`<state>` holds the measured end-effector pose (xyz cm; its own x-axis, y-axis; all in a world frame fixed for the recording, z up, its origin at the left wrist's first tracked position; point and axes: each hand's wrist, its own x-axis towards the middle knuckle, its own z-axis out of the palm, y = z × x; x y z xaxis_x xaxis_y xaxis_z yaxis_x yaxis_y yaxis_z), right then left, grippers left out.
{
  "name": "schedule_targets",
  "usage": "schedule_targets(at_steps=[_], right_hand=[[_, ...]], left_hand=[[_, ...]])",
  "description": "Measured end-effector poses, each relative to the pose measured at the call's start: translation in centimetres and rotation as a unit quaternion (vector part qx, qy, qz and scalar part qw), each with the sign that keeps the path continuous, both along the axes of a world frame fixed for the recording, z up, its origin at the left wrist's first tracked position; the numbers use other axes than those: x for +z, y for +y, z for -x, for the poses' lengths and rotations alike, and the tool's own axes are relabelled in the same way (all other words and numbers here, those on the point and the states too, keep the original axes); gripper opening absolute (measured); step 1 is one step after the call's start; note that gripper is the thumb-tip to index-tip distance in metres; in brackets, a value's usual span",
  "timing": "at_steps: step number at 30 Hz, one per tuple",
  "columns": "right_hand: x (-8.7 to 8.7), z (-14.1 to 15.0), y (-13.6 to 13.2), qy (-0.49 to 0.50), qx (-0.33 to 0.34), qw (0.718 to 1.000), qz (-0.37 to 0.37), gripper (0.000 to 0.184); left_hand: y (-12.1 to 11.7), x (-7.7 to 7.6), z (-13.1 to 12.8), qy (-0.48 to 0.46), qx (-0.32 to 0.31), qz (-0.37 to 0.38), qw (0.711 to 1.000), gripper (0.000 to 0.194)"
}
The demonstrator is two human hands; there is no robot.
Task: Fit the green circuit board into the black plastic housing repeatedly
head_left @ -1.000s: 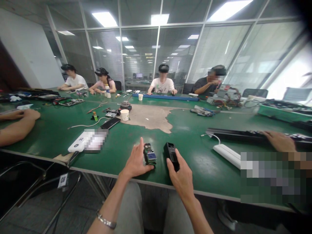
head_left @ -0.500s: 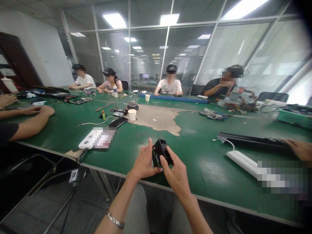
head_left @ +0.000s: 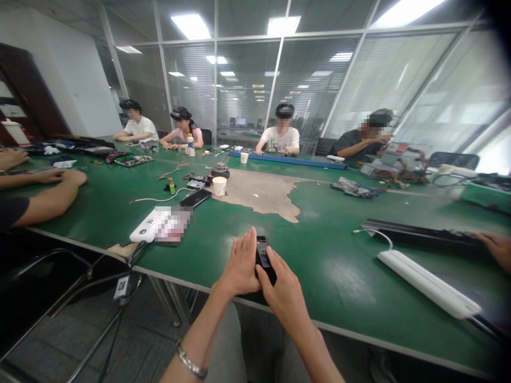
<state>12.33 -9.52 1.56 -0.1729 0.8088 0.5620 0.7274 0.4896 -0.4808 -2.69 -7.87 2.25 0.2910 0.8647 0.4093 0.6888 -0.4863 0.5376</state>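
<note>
Drawn together: left hand [head_left: 240,267] flat against, right hand [head_left: 285,282] holding, one oblong black case [head_left: 262,254].

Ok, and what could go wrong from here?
The black case sits between the left hand and the right hand, close to the near edge of the green table; if the grip loosens, it might slip off.

The paper cup stands right by the phone, so a knock could spill anything inside; I can't tell its contents.
</note>
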Motion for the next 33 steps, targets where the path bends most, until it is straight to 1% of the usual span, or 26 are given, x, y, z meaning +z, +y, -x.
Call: schedule_targets(at_steps=[2,5,8,11,15,17,19,22,25,29,33], right_hand=[[0.1,0.0,-0.3,0.008,0.004,1.0,0.001,0.051],[0.7,0.0,-0.5,0.025,0.006,1.0,0.019,0.052],[1.1,0.2,-0.3,0.028,-0.006,0.999,0.033,0.059],[1.3,0.4,-0.1,0.029,-0.011,0.998,0.047,0.056],[2.6,-0.3,0.1,0.088,-0.033,0.995,0.034,0.055],[3.3,-1.3,0.2,0.111,-0.056,0.992,0.02,0.056],[3.7,-2.5,0.4,0.116,-0.084,0.99,0.013,0.058],[3.2,-4.2,0.6,0.102,-0.125,0.987,0.017,0.06],[1.7,-5.4,0.6,0.079,-0.143,0.986,0.018,0.061],[-0.2,-6.3,0.2,0.064,-0.141,0.988,0.016,0.058],[-1.0,-6.7,-0.1,0.054,-0.126,0.991,-0.006,0.057]], left_hand=[[0.0,0.1,0.0,0.0,-0.003,0.004,1.0,0.114],[0.0,0.2,0.0,-0.004,-0.004,0.007,1.0,0.118],[0.0,0.1,-0.1,-0.005,0.011,0.004,1.0,0.114],[0.1,0.0,-0.1,-0.007,0.018,-0.002,1.0,0.112],[0.3,-0.2,-0.1,-0.012,0.011,0.001,1.0,0.129],[0.4,-0.2,-0.1,-0.013,0.01,0.006,1.0,0.138],[0.4,-0.2,0.0,-0.013,0.009,0.011,1.0,0.144],[0.4,-0.1,0.0,-0.006,0.003,0.015,1.0,0.147],[0.3,0.1,-0.1,-0.002,0.004,0.015,1.0,0.145],[0.2,0.4,-0.2,-0.009,0.008,0.023,1.0,0.143],[0.0,0.5,-0.3,-0.016,0.003,0.022,1.0,0.14]])
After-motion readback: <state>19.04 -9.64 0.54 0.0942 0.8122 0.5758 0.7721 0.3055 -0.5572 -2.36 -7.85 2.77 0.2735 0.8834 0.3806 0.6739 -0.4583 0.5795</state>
